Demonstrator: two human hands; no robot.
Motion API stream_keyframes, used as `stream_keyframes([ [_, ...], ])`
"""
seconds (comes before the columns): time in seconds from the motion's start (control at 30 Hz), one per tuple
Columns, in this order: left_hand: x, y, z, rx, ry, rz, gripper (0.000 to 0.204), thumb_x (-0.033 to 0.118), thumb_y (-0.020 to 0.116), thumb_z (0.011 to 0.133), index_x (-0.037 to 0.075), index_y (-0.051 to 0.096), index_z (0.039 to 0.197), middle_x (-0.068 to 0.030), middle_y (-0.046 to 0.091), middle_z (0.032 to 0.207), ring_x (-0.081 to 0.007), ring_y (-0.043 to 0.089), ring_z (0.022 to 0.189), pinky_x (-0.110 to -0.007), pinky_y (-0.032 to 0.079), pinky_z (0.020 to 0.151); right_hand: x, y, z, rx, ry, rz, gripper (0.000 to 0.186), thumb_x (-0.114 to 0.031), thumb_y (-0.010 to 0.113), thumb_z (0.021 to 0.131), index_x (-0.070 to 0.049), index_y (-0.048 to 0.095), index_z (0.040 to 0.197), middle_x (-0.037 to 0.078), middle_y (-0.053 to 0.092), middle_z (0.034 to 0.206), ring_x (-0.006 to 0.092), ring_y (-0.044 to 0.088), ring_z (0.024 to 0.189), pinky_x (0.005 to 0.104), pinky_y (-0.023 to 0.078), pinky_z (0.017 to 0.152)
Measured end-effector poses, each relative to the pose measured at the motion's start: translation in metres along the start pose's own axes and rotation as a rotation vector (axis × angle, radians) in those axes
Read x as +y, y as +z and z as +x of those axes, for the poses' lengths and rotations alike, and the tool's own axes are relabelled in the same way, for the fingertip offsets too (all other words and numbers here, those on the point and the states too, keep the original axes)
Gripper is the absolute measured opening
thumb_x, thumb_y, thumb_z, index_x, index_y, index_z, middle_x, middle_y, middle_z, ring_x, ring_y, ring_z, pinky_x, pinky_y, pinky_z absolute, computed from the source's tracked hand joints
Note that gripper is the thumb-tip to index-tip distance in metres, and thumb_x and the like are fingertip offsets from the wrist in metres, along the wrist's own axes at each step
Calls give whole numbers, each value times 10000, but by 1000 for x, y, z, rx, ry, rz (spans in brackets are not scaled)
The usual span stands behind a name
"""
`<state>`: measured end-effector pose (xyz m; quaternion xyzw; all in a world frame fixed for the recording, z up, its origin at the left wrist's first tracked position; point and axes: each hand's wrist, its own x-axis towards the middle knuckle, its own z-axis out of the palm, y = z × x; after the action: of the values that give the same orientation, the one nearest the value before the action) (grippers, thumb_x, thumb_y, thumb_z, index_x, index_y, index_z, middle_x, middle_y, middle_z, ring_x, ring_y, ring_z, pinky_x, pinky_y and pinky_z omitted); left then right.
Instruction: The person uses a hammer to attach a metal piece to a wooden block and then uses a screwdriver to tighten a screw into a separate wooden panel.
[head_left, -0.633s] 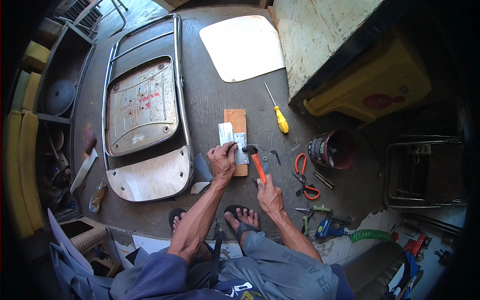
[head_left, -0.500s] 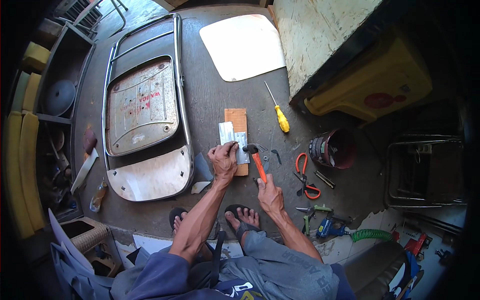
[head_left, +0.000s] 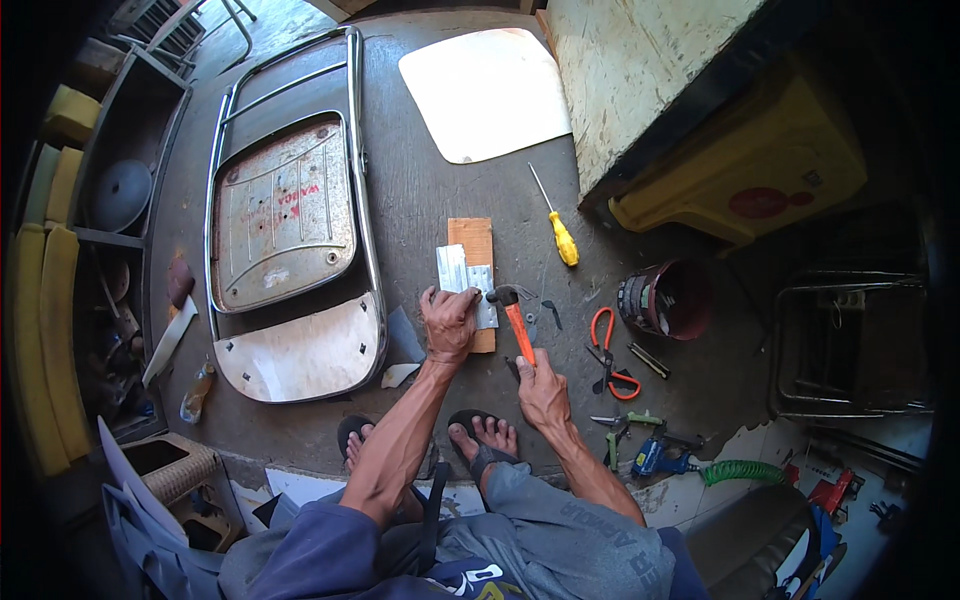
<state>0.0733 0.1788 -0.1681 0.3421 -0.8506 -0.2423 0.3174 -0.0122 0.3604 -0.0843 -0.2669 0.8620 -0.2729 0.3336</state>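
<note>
My left hand (head_left: 448,325) is pinched over two overlapping silver metal strips (head_left: 452,262), lying on a wooden block (head_left: 470,235); what its fingertips hold is too small to make out. My right hand (head_left: 545,395) grips an orange-handled claw hammer (head_left: 518,326), whose head is beside my left fingertips at the right edge of the metal. A yellow screwdriver (head_left: 563,240) lies to the upper right of the block. Orange-handled snips (head_left: 623,385) lie right of the hammer, and small scraps (head_left: 400,374) are beside my left hand.
A folded chair frame (head_left: 290,205) lies left, below a shelf unit's side (head_left: 135,240). A pale panel (head_left: 480,95) is ahead. A bucket (head_left: 660,300), air tool with green hose (head_left: 655,455), pliers (head_left: 620,430) and a wooden cabinet (head_left: 640,80) stand or lie right.
My left fingers have shifted slightly down over the metal strips. The hammer head has moved very slightly, still close beside them.
</note>
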Motion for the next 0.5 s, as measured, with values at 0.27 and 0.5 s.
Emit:
stream_keyframes([
  [0.27,2,1,4,14,-151,-121,118,121,693,886,77,730,989,-101,698,802,-300,660,807,-507,464,966,-28,-25,-4,61,-124,88,339,-386,502,1052,-64,534,1150,232,601,677,479,657,727,499,474,584],
  [0.5,-2,0,2,3,-93,-139,128,113,697,882,69,726,999,-107,712,829,-295,671,828,-533,470,973,-24,-27,-10,75,-124,90,329,-375,515,1048,-63,547,1148,226,594,675,469,659,720,486,476,575],
])
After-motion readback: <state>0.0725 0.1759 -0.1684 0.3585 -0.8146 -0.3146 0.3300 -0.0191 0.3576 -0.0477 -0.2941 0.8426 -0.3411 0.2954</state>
